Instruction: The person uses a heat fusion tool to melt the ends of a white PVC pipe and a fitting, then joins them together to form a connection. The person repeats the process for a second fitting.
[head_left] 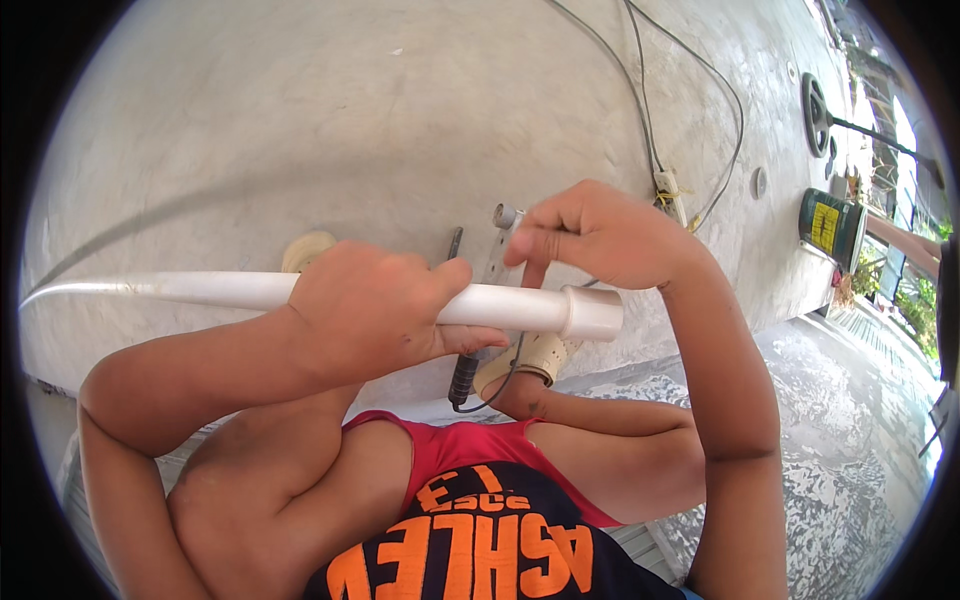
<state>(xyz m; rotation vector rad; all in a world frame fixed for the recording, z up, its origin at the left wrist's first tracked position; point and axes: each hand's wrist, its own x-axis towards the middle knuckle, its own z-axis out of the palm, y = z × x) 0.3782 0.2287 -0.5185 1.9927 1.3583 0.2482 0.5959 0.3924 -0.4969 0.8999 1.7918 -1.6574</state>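
Observation:
A long white plastic pipe (235, 288) runs level across the picture, with a wider coupling (592, 313) at its right end. Its far left end tapers off toward the rim of the view. My left hand (375, 300) wraps round the pipe, thumb underneath. Just above the coupling hovers my right hand (605, 235), slightly blurred, its fingers bent and apart with nothing visible in them. Beside its fingertips shows a small grey cylindrical piece (506, 215). Behind the pipe lies a tool with a black grip (463, 382) and a cord, partly hidden by the pipe.
On the concrete floor (350, 120) a power strip (670, 195) lies with dark cables. Farther right are a dark green container (830, 228) with a yellow label and a black wheel-like thing (816, 115) on a rod. My bent legs and sandalled feet are close below the pipe.

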